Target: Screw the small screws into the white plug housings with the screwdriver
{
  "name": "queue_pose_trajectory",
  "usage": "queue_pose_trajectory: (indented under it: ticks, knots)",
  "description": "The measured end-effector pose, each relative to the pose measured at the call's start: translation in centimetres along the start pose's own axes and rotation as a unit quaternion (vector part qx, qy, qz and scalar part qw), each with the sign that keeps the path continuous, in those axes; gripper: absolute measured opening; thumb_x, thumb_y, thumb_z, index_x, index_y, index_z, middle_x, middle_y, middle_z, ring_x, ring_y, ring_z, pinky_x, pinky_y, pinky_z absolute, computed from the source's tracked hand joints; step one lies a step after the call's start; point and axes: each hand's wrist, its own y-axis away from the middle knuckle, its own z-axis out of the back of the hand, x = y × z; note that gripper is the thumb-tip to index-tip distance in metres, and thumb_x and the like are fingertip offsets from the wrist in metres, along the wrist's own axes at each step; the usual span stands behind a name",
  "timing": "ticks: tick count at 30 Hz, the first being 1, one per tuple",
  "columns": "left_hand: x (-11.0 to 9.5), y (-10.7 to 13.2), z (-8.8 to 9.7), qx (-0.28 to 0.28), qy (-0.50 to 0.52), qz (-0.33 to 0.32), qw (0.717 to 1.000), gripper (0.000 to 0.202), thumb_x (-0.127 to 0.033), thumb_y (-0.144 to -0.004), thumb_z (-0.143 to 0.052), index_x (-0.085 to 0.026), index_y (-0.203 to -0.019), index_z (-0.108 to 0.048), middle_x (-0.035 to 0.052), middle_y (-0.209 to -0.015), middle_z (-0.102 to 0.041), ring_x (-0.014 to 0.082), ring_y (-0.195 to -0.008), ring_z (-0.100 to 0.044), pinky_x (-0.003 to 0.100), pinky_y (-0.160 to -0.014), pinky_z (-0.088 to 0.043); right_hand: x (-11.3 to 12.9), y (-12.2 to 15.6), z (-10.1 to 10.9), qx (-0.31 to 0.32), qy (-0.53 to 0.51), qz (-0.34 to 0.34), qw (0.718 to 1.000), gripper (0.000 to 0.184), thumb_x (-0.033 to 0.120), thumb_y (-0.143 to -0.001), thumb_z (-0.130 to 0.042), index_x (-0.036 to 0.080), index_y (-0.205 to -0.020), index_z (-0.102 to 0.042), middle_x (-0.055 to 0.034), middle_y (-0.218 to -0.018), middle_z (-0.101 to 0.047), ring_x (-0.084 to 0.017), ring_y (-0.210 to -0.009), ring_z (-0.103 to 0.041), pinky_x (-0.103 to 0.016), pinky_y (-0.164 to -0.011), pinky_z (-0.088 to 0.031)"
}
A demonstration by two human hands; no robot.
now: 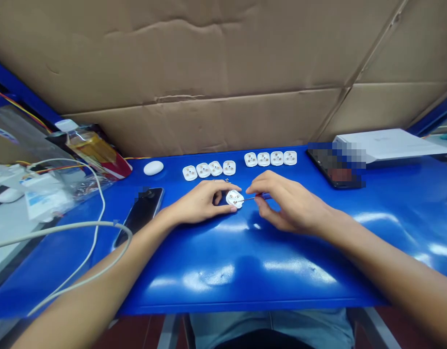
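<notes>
My left hand pinches a small white plug part between thumb and fingers, just above the blue table. My right hand is closed on a thin screwdriver with a blue handle, whose metal tip touches the part. Behind my hands two rows of the same white plug parts lie on the table, several in the left row and several in the right row.
A dark phone lies left of my left hand, with a white oval case behind it. White cables cross the table's left edge. Another phone and a white flat box sit at the back right. A cardboard wall stands behind.
</notes>
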Motion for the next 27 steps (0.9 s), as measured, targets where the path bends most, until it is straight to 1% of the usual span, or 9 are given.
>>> queue_pose_trajectory:
  ticks: [3,4,6,9,12,17,20,22,27]
  knots:
    - [0.17,0.04,-0.01,-0.004,-0.004,-0.004,1.000,0.049,-0.045,-0.094,-0.071,-0.020,-0.136,-0.067,0.0011,-0.087,-0.065,0.0149,-0.073,-0.053,0.025,-0.066,-0.040,0.28,-0.07,0.30,0.022,0.069,-0.027,0.997,0.017,0.027,-0.104,-0.055,0.016,-0.116,-0.060,-0.0093,-0.095,-0.073,-0.024,-0.081,-0.069,-0.034,-0.065,-0.053]
    - [0.19,0.05,-0.02,-0.004,-0.004,-0.004,1.000,0.050,-0.046,-0.094,-0.071,-0.020,-0.137,-0.067,0.0013,-0.087,-0.065,0.0151,-0.073,-0.053,0.026,-0.066,-0.040,0.33,-0.06,0.38,0.028,0.090,-0.037,0.995,0.017,0.029,-0.105,-0.055,0.016,-0.113,-0.061,-0.0080,-0.091,-0.073,-0.023,-0.076,-0.069,-0.033,-0.061,-0.050]
    - [0.17,0.05,-0.03,-0.003,-0.006,0.000,1.000,0.051,-0.048,-0.094,-0.070,-0.020,-0.137,-0.067,0.0018,-0.088,-0.066,0.0154,-0.073,-0.053,0.026,-0.067,-0.041,0.36,-0.02,0.47,0.035,0.103,-0.046,0.993,0.014,0.026,-0.105,-0.052,0.018,-0.111,-0.062,-0.0062,-0.087,-0.073,-0.022,-0.073,-0.069,-0.031,-0.057,-0.047]
    - [0.12,0.04,-0.06,-0.004,-0.004,-0.002,1.000,0.051,-0.049,-0.094,-0.070,-0.019,-0.136,-0.068,0.0021,-0.088,-0.067,0.0152,-0.073,-0.053,0.026,-0.067,-0.040,0.35,0.03,0.56,0.037,0.064,-0.034,0.997,0.020,0.017,-0.099,-0.051,0.019,-0.117,-0.059,-0.0076,-0.096,-0.072,-0.022,-0.083,-0.070,-0.031,-0.065,-0.051]
    - [0.20,0.04,-0.09,-0.005,0.002,-0.004,1.000,0.051,-0.049,-0.094,-0.070,-0.019,-0.135,-0.068,0.0020,-0.089,-0.067,0.0150,-0.072,-0.053,0.026,-0.066,-0.041,0.40,0.05,0.74,0.040,0.035,-0.035,0.998,0.025,0.016,-0.094,-0.053,0.016,-0.118,-0.057,-0.0104,-0.102,-0.070,-0.023,-0.086,-0.069,-0.033,-0.071,-0.053]
    - [0.18,0.06,0.00,-0.003,-0.003,-0.003,1.000,0.051,-0.048,-0.094,-0.070,-0.020,-0.137,-0.067,0.0027,-0.091,-0.068,0.0156,-0.074,-0.055,0.026,-0.067,-0.042,0.27,0.15,0.80,0.062,0.081,-0.069,0.992,0.013,0.028,-0.104,-0.052,0.019,-0.111,-0.059,-0.0043,-0.086,-0.072,-0.021,-0.071,-0.069,-0.031,-0.058,-0.045]
    - [-0.01,0.04,0.06,0.002,-0.006,0.004,1.000,0.050,-0.047,-0.095,-0.070,-0.019,-0.137,-0.067,0.0029,-0.091,-0.069,0.0156,-0.074,-0.055,0.026,-0.067,-0.042,0.09,0.17,0.62,0.050,0.066,-0.041,0.996,0.011,0.021,-0.102,-0.051,0.020,-0.109,-0.059,-0.0051,-0.089,-0.072,-0.021,-0.075,-0.069,-0.032,-0.063,-0.048]
    - [-0.02,0.03,0.05,0.000,-0.005,0.001,1.000,0.051,-0.047,-0.094,-0.070,-0.019,-0.137,-0.067,0.0033,-0.093,-0.070,0.0154,-0.074,-0.055,0.026,-0.067,-0.042,0.06,0.14,0.55,0.040,0.047,-0.028,0.998,0.016,0.017,-0.097,-0.053,0.019,-0.111,-0.059,-0.0065,-0.094,-0.071,-0.022,-0.081,-0.068,-0.033,-0.069,-0.052]
    - [0.60,0.11,-0.04,-0.015,-0.007,-0.028,0.999,0.057,-0.049,-0.093,-0.073,-0.024,-0.143,-0.064,0.0057,-0.104,-0.067,0.0158,-0.079,-0.056,0.027,-0.072,-0.045,0.03,0.02,0.59,-0.022,0.051,-0.043,0.997,0.021,0.013,-0.095,-0.053,0.020,-0.113,-0.057,-0.0069,-0.095,-0.070,-0.022,-0.081,-0.068,-0.036,-0.072,-0.057]
